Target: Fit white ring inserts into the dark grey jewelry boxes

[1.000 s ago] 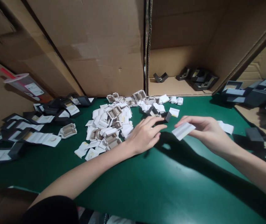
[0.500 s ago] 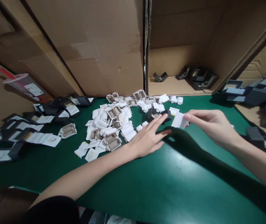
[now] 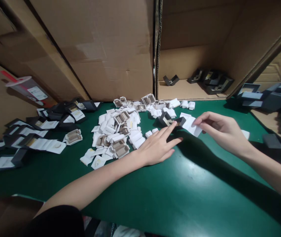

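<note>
My left hand (image 3: 159, 144) lies low over the green table, palm down with its fingers apart. Its fingertips reach the near edge of a small open black box (image 3: 165, 119), partly covering it; whether they press on it I cannot tell. To the right, my right hand (image 3: 221, 131) pinches the edge of a folded white paper card (image 3: 191, 125) between thumb and fingers. The card stretches from that hand to the right side of the black box. Left of my left hand spreads a heap of white folded cards and small inserts (image 3: 117, 126), some showing brown hollow undersides.
Open black boxes with white cards (image 3: 35, 131) crowd the table's left side. A large cardboard box (image 3: 190, 59) at the back holds several black boxes (image 3: 217, 80). More black boxes (image 3: 273, 95) stand at right. A lidded cup with a red straw (image 3: 28, 89) leans far left.
The white card has spread out and tilted lower beside the black box, with my right hand still at its edge. The black box has turned slightly, and my left hand has barely moved.
</note>
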`<state>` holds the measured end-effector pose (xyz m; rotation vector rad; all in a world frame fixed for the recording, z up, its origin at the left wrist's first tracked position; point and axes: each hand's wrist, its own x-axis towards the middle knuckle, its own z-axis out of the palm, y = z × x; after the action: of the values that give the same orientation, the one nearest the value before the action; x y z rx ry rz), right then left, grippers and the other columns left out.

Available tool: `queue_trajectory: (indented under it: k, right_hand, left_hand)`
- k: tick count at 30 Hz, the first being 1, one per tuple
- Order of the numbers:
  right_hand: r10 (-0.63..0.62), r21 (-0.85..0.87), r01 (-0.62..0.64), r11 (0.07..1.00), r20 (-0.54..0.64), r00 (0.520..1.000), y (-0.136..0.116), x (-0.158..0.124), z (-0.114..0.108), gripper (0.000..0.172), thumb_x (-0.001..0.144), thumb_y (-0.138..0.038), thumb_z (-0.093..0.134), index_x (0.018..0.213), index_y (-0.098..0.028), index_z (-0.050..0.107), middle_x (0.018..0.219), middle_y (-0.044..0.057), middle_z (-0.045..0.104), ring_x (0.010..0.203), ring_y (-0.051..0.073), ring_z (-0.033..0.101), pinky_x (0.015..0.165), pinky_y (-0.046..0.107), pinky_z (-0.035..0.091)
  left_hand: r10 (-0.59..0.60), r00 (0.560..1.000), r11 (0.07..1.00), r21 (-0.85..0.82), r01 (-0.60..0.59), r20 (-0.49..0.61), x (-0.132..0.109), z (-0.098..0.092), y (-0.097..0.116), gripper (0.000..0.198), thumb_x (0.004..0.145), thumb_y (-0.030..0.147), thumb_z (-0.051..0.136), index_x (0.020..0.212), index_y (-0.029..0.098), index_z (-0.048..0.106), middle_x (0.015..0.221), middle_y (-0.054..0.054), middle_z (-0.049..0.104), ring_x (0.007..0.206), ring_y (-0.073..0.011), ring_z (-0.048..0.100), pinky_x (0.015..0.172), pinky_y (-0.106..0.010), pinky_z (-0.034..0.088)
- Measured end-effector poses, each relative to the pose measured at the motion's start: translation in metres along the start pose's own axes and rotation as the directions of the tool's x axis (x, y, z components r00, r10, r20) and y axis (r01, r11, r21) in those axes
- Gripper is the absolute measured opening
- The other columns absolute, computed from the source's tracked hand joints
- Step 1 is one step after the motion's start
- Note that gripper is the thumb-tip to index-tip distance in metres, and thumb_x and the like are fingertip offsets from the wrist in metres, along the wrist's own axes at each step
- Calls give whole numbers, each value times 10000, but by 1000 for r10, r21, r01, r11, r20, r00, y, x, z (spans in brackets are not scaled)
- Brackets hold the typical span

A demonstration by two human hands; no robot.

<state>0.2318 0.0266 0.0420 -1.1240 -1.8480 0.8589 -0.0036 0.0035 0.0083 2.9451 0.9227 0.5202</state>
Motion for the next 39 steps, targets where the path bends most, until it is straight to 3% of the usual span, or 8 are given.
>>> queue_trajectory:
  k: [5, 11, 22, 30, 39]
  right_hand:
    - [-52, -139, 58, 989, 43, 998, 1, 2, -2, 171, 882, -314, 530, 864, -211, 665, 907, 33, 668, 852, 190, 608, 761, 311, 447]
    - [-83, -229, 94, 969, 56, 995, 1, 2, -1, 200, 877, -336, 539, 931, -231, 701, 979, 29, 705, 913, 202, 634, 789, 316, 470]
    - [-202, -328, 255, 910, 188, 961, 17, -2, 13, 219, 899, -248, 500, 998, -220, 693, 973, 36, 719, 841, 178, 669, 719, 292, 499]
    - [-308, -242, 318, 917, 81, 948, 36, -13, 32, 276, 898, -131, 468, 1068, -242, 655, 974, 45, 691, 866, 168, 645, 742, 305, 511]
    - [-447, -339, 434, 834, 45, 893, 37, -14, 33, 241, 862, -88, 512, 1008, -211, 658, 925, 76, 584, 850, 182, 579, 703, 327, 491]
  left_hand:
    - [-35, 999, 999, 30, 34, 3, -1, 2, -1, 330, 898, 258, 506, 1199, 131, 554, 1439, -216, 348, 1298, -349, 404, 958, -495, 470]
    - [25, 1000, 999, 41, -25, 5, -2, 2, -1, 250, 921, 197, 437, 1096, 133, 603, 1279, -164, 492, 1246, -280, 454, 1001, -422, 450]
    - [31, 999, 999, 17, -30, -35, -3, 4, -2, 229, 906, 164, 445, 1057, 122, 612, 1261, -160, 512, 1242, -273, 461, 1005, -414, 450]
    - [15, 997, 1000, 6, -14, -82, -3, 5, -1, 214, 901, 149, 442, 992, 125, 635, 1222, -147, 524, 1206, -264, 474, 958, -390, 479]
    - [33, 996, 999, 11, -32, -86, -3, 8, -2, 215, 889, 131, 449, 998, 122, 635, 1200, -151, 535, 1195, -263, 472, 947, -396, 479]
